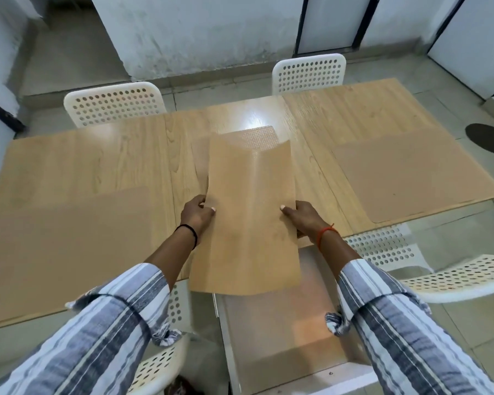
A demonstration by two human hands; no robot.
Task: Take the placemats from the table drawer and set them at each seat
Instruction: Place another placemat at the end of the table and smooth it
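Over the near edge of the worktop (143,155) we hold a tan placemat (248,223) between both hands, its long side running away from us. Our left hand (196,213) pinches the mat's left edge, thumb on top and fingers curled beneath; our right hand (303,218) pinches the right edge the same way. The mat bows along its middle, so its far end lifts into a shallow ridge, and its near end hangs past the worktop's edge over the open drawer (283,332). Beyond the mat's far end a patch of pale, dotted mesh-like material (261,136) shows; we cannot tell whether it is part of the mat or a separate sheet.

Two more placemats already lie flat on the worktop: the left placemat (69,240) at the near left seat, and the right placemat (405,178) at the near right seat, well apart from each other with the held mat between them. The far side of the worktop shows bare wood grain with a bright glare in the middle.

White perforated chairs stand round the worktop: the far left chair (114,104), the far right chair (308,72), the near right chair (454,277) just beside our right forearm, and the near left chair (160,366), partly hidden under our left sleeve. Both sleeves are grey and white striped. A black band (189,233) circles our left wrist and an orange thread (325,233) our right.
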